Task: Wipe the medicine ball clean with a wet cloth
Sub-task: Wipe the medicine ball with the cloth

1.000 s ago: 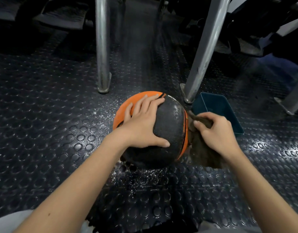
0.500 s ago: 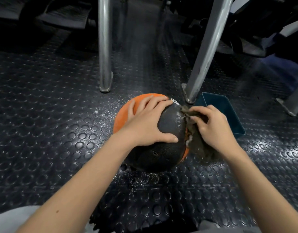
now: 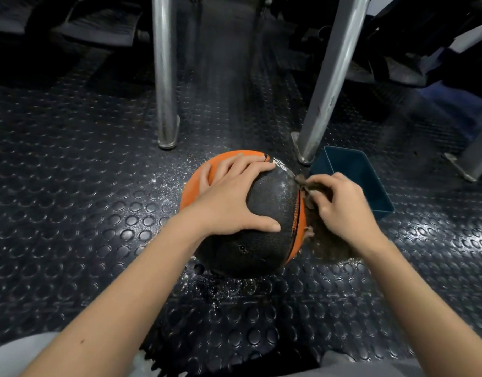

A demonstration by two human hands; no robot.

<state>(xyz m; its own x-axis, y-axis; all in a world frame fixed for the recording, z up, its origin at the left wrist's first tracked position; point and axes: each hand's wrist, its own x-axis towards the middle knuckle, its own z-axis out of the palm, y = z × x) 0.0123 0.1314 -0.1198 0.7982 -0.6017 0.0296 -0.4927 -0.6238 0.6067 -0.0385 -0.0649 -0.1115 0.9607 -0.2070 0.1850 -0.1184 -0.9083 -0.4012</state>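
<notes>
Fingers [image 3: 242,165] of the left hand [image 3: 231,205]: straight and spread, pressed flat on top of the ball [image 3: 261,248], thumb on the black panel, closed round nothing. Fingers [image 3: 321,183] of the right hand [image 3: 346,213]: curled, pinching a bunched brown cloth [image 3: 329,246] against the ball's upper right side, beside the orange seam stripe. Ball on the studded rubber floor [image 3: 71,186], near the foot of a slanted metal leg [image 3: 329,77] and just beside a dark blue tub [image 3: 376,197]. White specks [image 3: 174,175] scattered on the floor around the ball.

Change over the last second: right hand and cloth up from the ball's right flank to its upper right edge, loose cloth hanging below the hand. Left hand in much the same hold on top, ball in the same spot.

Meaning for the task, as a judgement: one upward wiping stroke along the right side under way. Wiping well begun but not finished. Orange left half and underside probably yet to be reached, likely after a turn of the ball.
</notes>
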